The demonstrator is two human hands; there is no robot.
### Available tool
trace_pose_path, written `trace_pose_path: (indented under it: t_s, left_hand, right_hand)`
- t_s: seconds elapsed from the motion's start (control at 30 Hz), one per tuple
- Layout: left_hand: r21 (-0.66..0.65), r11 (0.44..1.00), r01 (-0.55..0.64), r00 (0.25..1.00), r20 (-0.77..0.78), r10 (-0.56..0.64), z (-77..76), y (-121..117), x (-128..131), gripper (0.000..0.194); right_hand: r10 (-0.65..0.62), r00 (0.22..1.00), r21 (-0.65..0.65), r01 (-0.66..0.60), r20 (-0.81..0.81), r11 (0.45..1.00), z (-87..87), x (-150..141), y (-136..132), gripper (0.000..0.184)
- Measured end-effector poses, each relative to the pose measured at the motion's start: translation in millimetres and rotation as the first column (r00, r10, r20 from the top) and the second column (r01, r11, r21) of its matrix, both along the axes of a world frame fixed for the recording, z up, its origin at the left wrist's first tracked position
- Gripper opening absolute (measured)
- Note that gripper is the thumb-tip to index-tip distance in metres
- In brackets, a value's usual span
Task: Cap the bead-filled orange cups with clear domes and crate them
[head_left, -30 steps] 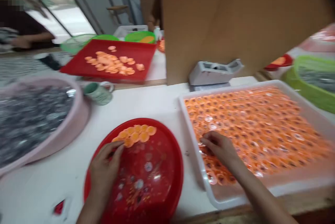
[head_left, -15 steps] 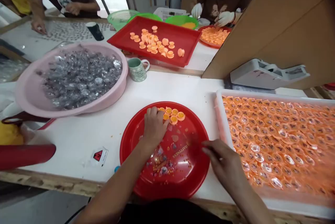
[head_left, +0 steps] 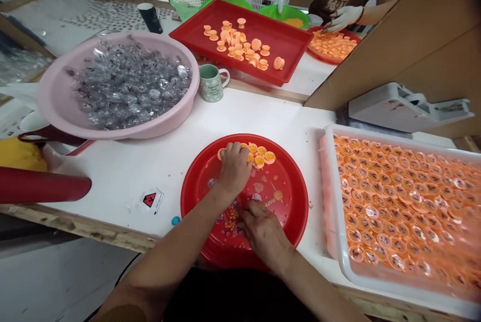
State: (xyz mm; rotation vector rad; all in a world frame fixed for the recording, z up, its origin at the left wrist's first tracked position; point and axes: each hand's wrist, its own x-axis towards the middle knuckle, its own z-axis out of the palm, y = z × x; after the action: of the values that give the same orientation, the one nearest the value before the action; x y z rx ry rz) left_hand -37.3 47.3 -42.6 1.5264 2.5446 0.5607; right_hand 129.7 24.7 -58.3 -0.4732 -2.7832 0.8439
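A round red tray [head_left: 296, 196] lies in front of me. At its far side stands a cluster of small orange toy cups [head_left: 259, 161] with yellow filling. My left hand [head_left: 235, 169] is on this cluster, its fingers curled down around a cup that they mostly hide. My right hand [head_left: 265, 231] is low over the near middle of the tray, fingers bent together among tiny coloured bits [head_left: 230, 224]. What its fingertips hold, if anything, is hidden. A clear round piece [head_left: 256, 197] lies just beyond that hand.
To the right is a white bin [head_left: 334, 221] packed with orange cups. A pink basin [head_left: 180, 119] of clear-wrapped pieces stands left, beside a green mug [head_left: 211, 84]. Behind are a red rectangular tray [head_left: 289, 41], a tape dispenser [head_left: 394, 106] and two people at work.
My right hand has moved left from the tray's right rim to the bits in its middle. My left hand stays at the cups. The view has shifted slightly.
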Motion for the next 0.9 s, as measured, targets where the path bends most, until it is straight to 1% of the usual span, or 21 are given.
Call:
trace_pose_path:
  t_s: [0.07,0.13,0.27,0.33,0.37,0.4,0.47,0.5,0.53,0.57,0.6,0.63,0.67,0.7,0.73,0.77,0.8,0.83,0.9]
  left_hand:
    - [0.017,1.000,0.008,1.000,0.025,-0.008,3.4,-3,0,0.012]
    - [0.040,0.999,0.011,0.998,0.062,-0.014,9.2,-10,1,0.012]
    - [0.085,0.996,-0.006,0.987,0.162,-0.008,26.1,-33,3,0.008]
    - [0.100,0.994,-0.035,0.959,0.285,0.005,35.9,-47,5,0.011]
    - [0.101,0.993,-0.061,0.926,0.378,0.018,40.7,-53,5,0.013]
    - [0.096,0.991,-0.092,0.874,0.484,0.034,45.2,-59,6,0.014]
    - [0.066,0.987,-0.147,0.729,0.682,0.063,53.0,-68,7,0.015]
    - [0.044,0.987,-0.157,0.660,0.748,0.072,55.9,-72,8,0.016]
    - [0.025,0.987,-0.160,0.602,0.795,0.077,57.9,-75,8,0.016]
    - [0.012,0.987,-0.159,0.558,0.826,0.080,58.9,-78,8,0.017]
    - [0.002,0.988,-0.157,0.527,0.846,0.082,58.9,-81,8,0.018]
    - [-0.003,0.988,-0.155,0.506,0.858,0.083,58.0,-84,8,0.018]
    - [-0.002,0.988,-0.156,0.490,0.868,0.079,56.3,-86,8,0.018]
    - [0.006,0.987,-0.161,0.473,0.878,0.072,54.1,-87,8,0.019]
    - [0.014,0.987,-0.162,0.455,0.888,0.062,51.7,-88,9,0.021]
    - [0.022,0.987,-0.159,0.438,0.898,0.051,49.4,-87,10,0.022]
    - [0.030,0.988,-0.153,0.423,0.905,0.038,47.5,-87,12,0.023]
    - [0.041,0.989,-0.144,0.413,0.911,0.022,46.0,-85,13,0.023]
    - [0.065,0.991,-0.118,0.401,0.916,-0.013,44.7,-81,17,0.022]
  right_hand:
    - [-0.003,1.000,0.074,0.002,0.009,0.997,-2.2,4,-1,0.020]
    - [-0.025,1.000,0.095,0.024,0.008,0.995,-2.8,13,1,0.022]
    - [-0.095,0.995,0.026,0.094,0.018,0.995,-1.2,29,6,0.027]
    - [-0.119,0.992,0.012,0.118,0.032,0.993,-1.3,30,6,0.023]
    - [-0.119,0.992,0.015,0.118,0.038,0.993,-1.8,29,6,0.021]
    - [-0.110,0.993,0.021,0.110,0.036,0.994,-2.4,26,5,0.019]
    - [-0.085,0.996,0.020,0.085,0.003,0.996,-3.6,20,4,0.021]
    - [-0.079,0.997,-0.011,0.079,-0.022,0.997,-3.8,18,5,0.022]
    - [-0.094,0.994,-0.075,0.090,-0.047,0.993,-3.4,16,6,0.021]
    - [-0.136,0.989,-0.176,0.122,-0.067,0.977,-2.5,16,7,0.019]
    - [-0.199,0.978,-0.319,0.167,-0.069,0.933,-0.9,16,10,0.015]
    - [-0.274,0.960,-0.488,0.214,-0.054,0.846,1.3,18,13,0.013]
    - [-0.346,0.938,-0.654,0.246,-0.025,0.715,4.0,20,17,0.013]
    - [-0.412,0.911,-0.787,0.258,0.005,0.561,7.1,23,20,0.013]
    - [-0.462,0.886,-0.876,0.245,0.029,0.415,10.4,26,24,0.011]
    - [-0.498,0.866,-0.929,0.215,0.039,0.301,13.7,29,26,0.011]
    - [-0.521,0.853,-0.958,0.179,0.037,0.225,16.9,31,28,0.016]
    - [-0.532,0.846,-0.973,0.148,0.031,0.179,19.8,33,29,0.022]
    - [-0.523,0.852,-0.989,0.091,0.017,0.117,24.3,36,29,0.025]
